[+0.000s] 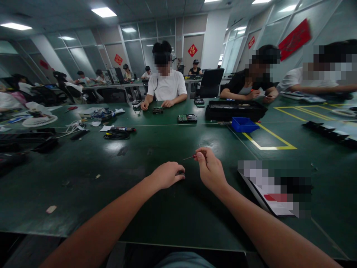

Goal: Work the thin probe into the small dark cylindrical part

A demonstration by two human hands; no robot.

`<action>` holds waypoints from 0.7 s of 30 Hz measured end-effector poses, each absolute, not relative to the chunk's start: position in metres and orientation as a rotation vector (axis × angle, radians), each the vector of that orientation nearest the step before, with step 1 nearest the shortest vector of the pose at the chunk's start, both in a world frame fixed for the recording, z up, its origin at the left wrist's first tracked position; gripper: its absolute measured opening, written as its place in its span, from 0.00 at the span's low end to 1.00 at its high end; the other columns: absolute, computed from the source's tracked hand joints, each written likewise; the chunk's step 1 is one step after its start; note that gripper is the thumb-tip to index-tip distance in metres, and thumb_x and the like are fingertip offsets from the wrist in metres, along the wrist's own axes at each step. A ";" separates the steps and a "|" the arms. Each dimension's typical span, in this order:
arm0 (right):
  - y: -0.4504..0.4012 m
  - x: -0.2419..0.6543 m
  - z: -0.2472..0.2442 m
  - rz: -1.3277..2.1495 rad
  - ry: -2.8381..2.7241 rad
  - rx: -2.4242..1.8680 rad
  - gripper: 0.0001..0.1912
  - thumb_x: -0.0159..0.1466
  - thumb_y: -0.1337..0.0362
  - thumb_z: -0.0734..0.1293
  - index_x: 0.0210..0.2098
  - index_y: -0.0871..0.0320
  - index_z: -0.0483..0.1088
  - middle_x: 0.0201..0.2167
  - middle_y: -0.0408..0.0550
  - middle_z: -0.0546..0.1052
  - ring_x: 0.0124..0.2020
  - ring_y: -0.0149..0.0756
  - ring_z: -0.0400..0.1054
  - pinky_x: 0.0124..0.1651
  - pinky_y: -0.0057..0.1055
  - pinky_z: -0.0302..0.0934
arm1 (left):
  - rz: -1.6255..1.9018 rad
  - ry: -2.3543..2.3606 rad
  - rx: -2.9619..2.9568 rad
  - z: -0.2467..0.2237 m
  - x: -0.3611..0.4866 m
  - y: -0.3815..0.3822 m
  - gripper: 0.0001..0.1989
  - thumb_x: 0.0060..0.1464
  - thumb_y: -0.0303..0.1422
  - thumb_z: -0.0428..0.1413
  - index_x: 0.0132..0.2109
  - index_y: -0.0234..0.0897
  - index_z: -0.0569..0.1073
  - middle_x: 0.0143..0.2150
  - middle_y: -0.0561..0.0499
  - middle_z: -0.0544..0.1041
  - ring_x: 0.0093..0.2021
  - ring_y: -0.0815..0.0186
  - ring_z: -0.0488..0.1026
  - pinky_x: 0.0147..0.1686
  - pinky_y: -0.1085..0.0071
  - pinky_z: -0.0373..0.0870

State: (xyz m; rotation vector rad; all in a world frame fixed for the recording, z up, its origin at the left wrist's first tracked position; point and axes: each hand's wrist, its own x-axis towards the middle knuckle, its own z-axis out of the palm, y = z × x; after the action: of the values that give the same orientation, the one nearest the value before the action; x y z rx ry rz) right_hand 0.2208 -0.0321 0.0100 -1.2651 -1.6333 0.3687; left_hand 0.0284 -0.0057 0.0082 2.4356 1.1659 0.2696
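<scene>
My right hand (pixel 210 165) is closed round the red handle of a screwdriver (pixel 189 158), whose thin shaft points left. Just left of it, my left hand (pixel 169 175) rests low over the green table with its fingers curled round a small dark object (pixel 181 173). Most of that object is hidden by the fingers, so its kind does not show. The screwdriver's tip is a little above the left fingers, apart from the dark object.
Ahead lie a hard drive (pixel 187 118), a blue bin (pixel 244 124), a long black tray (pixel 235 110) and a coiled black cable (pixel 118 133). A blurred flat item (pixel 267 191) lies at right. Across the green table (pixel 117 201), a person (pixel 166 85) handles small parts; others sit at right.
</scene>
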 end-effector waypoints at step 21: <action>-0.031 0.222 0.010 0.402 -1.633 -1.265 0.11 0.72 0.57 0.56 0.44 0.55 0.67 0.34 0.49 0.78 0.38 0.42 0.75 0.40 0.37 0.64 | 1.639 1.465 0.544 0.056 -0.205 0.016 0.12 0.61 0.21 0.43 0.33 0.32 0.68 0.24 0.55 0.68 0.23 0.75 0.64 0.22 0.82 0.58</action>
State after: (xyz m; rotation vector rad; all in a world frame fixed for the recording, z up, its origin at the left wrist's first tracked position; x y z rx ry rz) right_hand 0.2219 -0.0307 0.0105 -1.2646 -1.6331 0.4023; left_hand -0.2054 0.0157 0.0555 0.5442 1.4652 1.6392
